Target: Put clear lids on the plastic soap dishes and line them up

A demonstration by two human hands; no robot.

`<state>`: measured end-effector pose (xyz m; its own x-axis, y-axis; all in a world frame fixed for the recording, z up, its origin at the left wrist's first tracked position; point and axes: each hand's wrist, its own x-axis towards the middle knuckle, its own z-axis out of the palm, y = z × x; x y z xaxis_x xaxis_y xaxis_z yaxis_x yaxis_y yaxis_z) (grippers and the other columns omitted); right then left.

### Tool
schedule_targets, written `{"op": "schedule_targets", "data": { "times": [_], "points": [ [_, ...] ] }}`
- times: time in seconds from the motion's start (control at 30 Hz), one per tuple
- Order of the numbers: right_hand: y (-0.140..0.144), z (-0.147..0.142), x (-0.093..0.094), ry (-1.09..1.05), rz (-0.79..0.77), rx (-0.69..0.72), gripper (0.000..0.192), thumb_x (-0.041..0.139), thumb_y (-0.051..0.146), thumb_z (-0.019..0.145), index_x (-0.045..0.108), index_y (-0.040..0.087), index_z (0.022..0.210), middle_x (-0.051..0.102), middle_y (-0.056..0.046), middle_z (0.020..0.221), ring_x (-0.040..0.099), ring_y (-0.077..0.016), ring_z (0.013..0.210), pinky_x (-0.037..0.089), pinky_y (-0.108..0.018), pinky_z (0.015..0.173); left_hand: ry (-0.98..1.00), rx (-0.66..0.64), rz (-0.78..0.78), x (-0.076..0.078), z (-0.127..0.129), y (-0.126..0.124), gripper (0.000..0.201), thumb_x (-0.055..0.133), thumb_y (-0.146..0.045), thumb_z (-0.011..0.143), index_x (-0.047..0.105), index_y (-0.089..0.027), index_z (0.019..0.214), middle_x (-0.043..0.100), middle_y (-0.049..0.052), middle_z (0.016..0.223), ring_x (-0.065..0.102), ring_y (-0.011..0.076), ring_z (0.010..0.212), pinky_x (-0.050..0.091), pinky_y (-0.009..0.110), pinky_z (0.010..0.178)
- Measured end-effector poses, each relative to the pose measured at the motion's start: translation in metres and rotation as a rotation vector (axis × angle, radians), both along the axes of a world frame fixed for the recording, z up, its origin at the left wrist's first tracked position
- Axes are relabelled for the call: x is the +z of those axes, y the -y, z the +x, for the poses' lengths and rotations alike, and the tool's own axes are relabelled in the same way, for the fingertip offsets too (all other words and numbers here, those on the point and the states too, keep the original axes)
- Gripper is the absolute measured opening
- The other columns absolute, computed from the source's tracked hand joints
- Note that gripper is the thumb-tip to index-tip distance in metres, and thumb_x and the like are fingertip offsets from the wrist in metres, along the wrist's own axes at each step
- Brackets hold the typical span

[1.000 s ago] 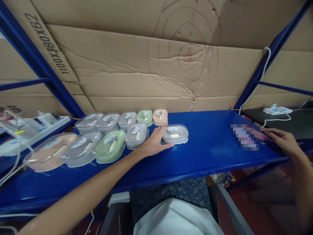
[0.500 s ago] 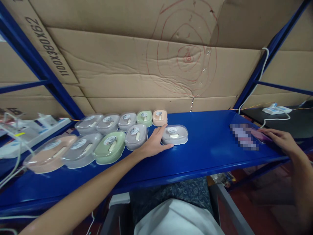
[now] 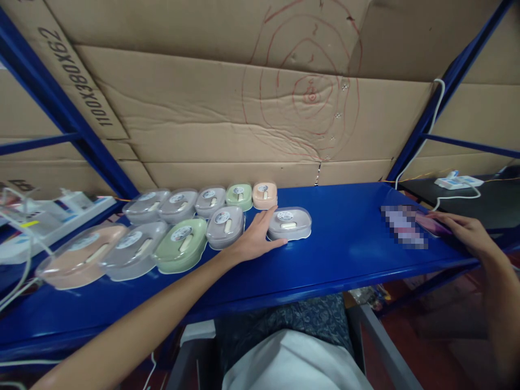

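At mid-shelf (image 3: 345, 254), toward 12 o'clock from the body: left hand (image 3: 254, 241), grip released, fingers flat and together, thumb spread, fingertips touching the near-left edge of a grey box (image 3: 289, 223). Grasping nothing. Off at 3 o'clock: right hand (image 3: 467, 233), fingers laid on a flat pinkish item (image 3: 436, 225) beside a blurred patch; cannot tell whether pinched or merely touched.

Grey box: lid up, flat on the shelf, at the 3 o'clock end of the front row, apart from the next box (image 3: 225, 226) by the width of the hand between them, and at about 5 o'clock of the peach box (image 3: 265, 195) closing the back row. Further toward 9 o'clock, a green box (image 3: 181, 245) and more.

For a clean nudge, probably best to press low on the wall, not on the clear lid, and with the flat of several fingers rather than one tip, to avoid spinning it. Slide, not lift. Go gently: light plastic on painted metal, likely to skate. Mind the wrist beside the neighbour at 9 o'clock; one brush there could knock the row askew. Keep well back from the front lip at 6 o'clock.
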<state>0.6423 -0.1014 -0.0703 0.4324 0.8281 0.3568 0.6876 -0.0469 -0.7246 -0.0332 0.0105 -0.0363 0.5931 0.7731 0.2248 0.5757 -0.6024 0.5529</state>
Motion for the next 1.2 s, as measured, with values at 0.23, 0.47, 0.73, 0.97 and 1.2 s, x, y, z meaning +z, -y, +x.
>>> {"op": "schedule_targets", "data": {
  "times": [0.23,0.47,0.73,0.97,1.2],
  "points": [
    [0.0,-0.005,0.003,-0.001,-0.016,-0.036,0.039,0.069,0.049,0.086,0.083,0.019,0.106,0.079,-0.01,0.131,0.063,-0.0394,0.139,0.037,-0.043,0.127,0.012,-0.001,0.003,0.001,0.0,0.001,0.097,0.074,-0.056,0.091,0.025,-0.027,0.169,0.032,0.015,0.175,0.03,0.0372,0.162,0.028,0.055,0.132],
    [-0.001,-0.006,0.002,0.034,-0.045,-0.082,0.046,0.07,0.054,0.083,0.084,0.02,0.11,0.08,-0.009,0.128,0.066,-0.04,0.134,0.039,-0.047,0.125,-0.006,0.003,-0.002,0.001,0.001,0.001,0.098,0.073,-0.056,0.092,0.024,-0.023,0.169,0.031,0.016,0.175,0.028,0.0369,0.162,0.027,0.054,0.133],
    [-0.004,0.009,-0.006,0.054,0.016,-0.016,0.041,0.069,0.054,0.082,0.084,0.02,0.1,0.082,-0.01,0.124,0.068,-0.0396,0.131,0.039,-0.049,0.126,-0.004,0.009,-0.01,0.003,0.002,0.003,0.097,0.074,-0.055,0.092,0.025,-0.024,0.169,0.032,0.016,0.175,0.03,0.0369,0.162,0.027,0.054,0.132],
    [-0.008,0.01,-0.005,0.144,-0.019,0.006,0.044,0.066,0.055,0.081,0.083,0.02,0.1,0.081,-0.012,0.125,0.068,-0.0391,0.13,0.04,-0.049,0.125,0.005,0.002,0.004,0.002,0.001,0.002,0.097,0.074,-0.055,0.092,0.025,-0.023,0.169,0.032,0.016,0.175,0.03,0.0363,0.162,0.027,0.054,0.132],
    [-0.008,0.011,-0.006,0.175,-0.02,-0.015,0.046,0.065,0.06,0.082,0.082,0.022,0.102,0.08,-0.011,0.127,0.068,-0.0393,0.13,0.04,-0.051,0.124,0.01,0.003,-0.01,0.001,0.0,0.001,0.098,0.074,-0.056,0.091,0.025,-0.024,0.169,0.032,0.016,0.175,0.028,0.0367,0.162,0.027,0.053,0.133]
  ]
}}
